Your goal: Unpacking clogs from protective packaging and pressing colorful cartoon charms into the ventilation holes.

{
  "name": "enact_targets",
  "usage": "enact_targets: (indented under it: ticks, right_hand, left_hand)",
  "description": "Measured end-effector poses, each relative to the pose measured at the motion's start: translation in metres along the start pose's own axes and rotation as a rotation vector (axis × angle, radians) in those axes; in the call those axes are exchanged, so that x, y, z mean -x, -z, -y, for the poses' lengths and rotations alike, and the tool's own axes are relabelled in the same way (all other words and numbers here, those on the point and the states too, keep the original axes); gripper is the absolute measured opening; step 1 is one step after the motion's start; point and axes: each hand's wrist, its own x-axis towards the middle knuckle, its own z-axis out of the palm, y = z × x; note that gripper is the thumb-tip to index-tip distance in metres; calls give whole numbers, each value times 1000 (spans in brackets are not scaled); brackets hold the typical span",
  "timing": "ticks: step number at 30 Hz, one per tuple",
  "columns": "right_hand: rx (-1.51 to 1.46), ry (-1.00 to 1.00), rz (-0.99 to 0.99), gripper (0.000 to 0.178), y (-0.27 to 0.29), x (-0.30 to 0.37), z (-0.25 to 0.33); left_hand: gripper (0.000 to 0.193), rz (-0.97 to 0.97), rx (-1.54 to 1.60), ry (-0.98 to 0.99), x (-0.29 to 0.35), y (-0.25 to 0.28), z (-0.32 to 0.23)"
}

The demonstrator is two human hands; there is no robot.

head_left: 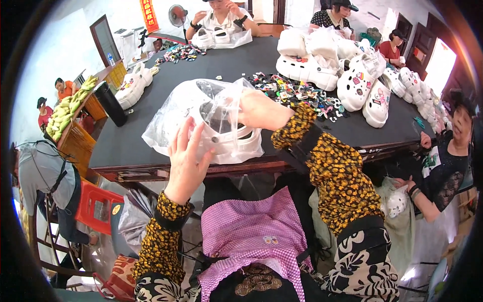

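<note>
A pair of white clogs (234,148) lies in a clear plastic bag (168,118) at the near edge of the dark table. My left hand (188,158) rests against the near side of the bag, its fingers stretched and spread. At the bag's upper right, my right hand (261,110) has its fingers bent and closed on the plastic; the folds partly hide its fingertips. Just beyond my right hand is a loose heap of small colourful shoe charms (302,93).
White clogs with charms (354,83) crowd the table's right side. Another white pair (133,85) stands at the left, beside a black cylinder (109,103). Several people sit around the table, one (221,22) opposite me. A red stool (98,206) and yellow-green corn cobs (68,110) are at the left.
</note>
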Motion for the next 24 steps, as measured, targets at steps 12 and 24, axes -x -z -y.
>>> enact_targets:
  ticks: [12, 24]
  right_hand:
    - [83, -32, -111, 36, -1, -20, 16]
    - [210, 193, -293, 28, 0, 24, 29]
  left_hand:
    - [47, -56, -31, 91, -6, 32, 79]
    - [41, -16, 132, 191, -31, 32, 149]
